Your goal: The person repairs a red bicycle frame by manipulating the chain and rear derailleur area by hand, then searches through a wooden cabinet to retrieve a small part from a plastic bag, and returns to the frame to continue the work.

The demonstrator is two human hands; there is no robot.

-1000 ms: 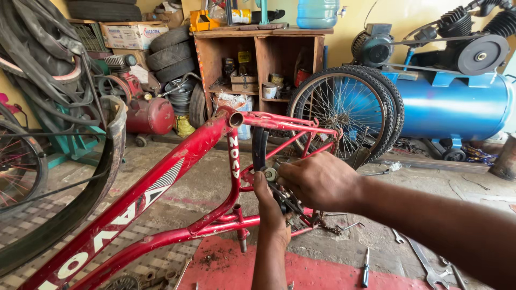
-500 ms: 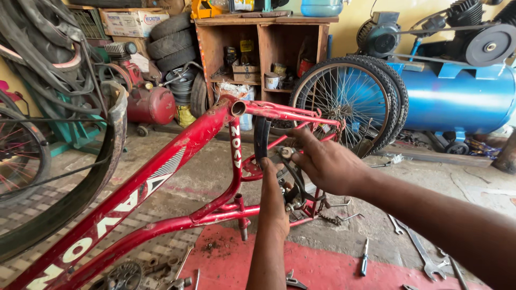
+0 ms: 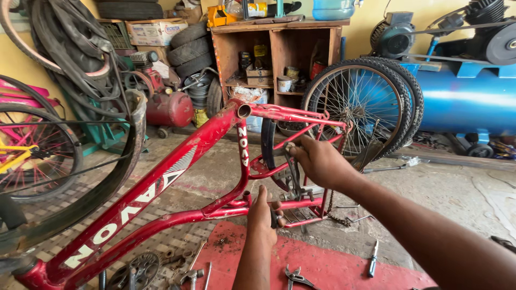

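Here, both hands work on a red bicycle frame (image 3: pixel 177 161) lying on the workshop floor.
The left hand (image 3: pixel 264 215) curls around the bottom bracket area; the right hand (image 3: pixel 322 161) pinches a dark crank part (image 3: pixel 292 174) by the rear stays.

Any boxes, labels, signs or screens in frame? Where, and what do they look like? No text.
Cardboard box: top left on the tyre stack, rectangular, white and tan with print.
Small box: middle cabinet shelf, brown, low and rectangular.
Tins: same shelf, round, pale labels.
Frame lettering: white block letters along the red bike frame's down tube.
No signs or screens in view.
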